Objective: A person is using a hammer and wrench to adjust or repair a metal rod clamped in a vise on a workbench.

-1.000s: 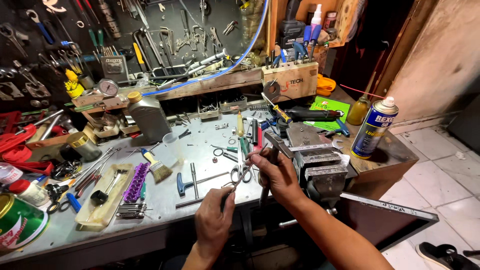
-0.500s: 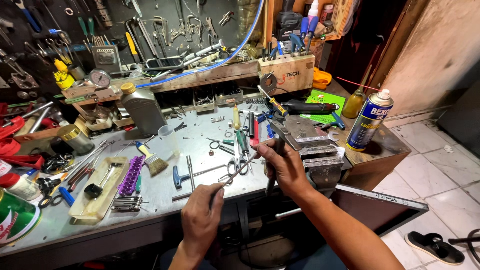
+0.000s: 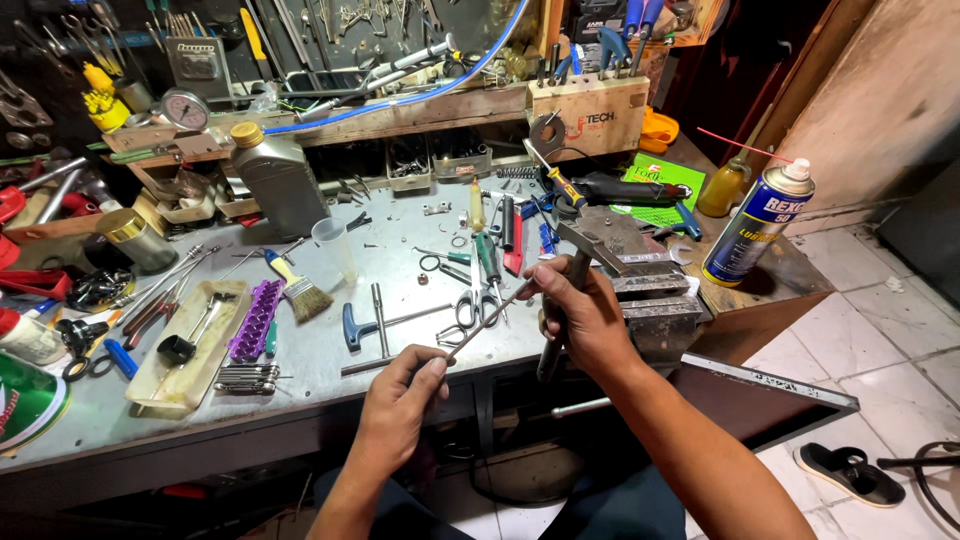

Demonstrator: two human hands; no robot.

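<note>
Cluttered workbench, tools everywhere

A grey oil bottle [image 3: 278,180] stands near the back edge of the workbench [image 3: 330,385]; a paintbrush [image 3: 295,288] and purple bit holder [image 3: 253,320] lie mid-bench, a spray can [image 3: 755,225] at the right corner, a sandal [image 3: 848,472] on the floor.

Single head view, steeply down, near workbench [image 3: 400,250]

Beside the bench vise [image 3: 650,300] at the bench's right end: two hands [image 3: 400,400], one thin metal rod [image 3: 485,325] and one hammer [image 3: 580,270]. Right of the vise stand one spray can [image 3: 755,225] and one amber bottle [image 3: 722,187]. Left of it lie one paintbrush [image 3: 295,285], one grey oil bottle [image 3: 278,180], one clear cup [image 3: 336,248] and what look like two pairs of scissors [image 3: 470,305], though clutter blurs the count.
</note>
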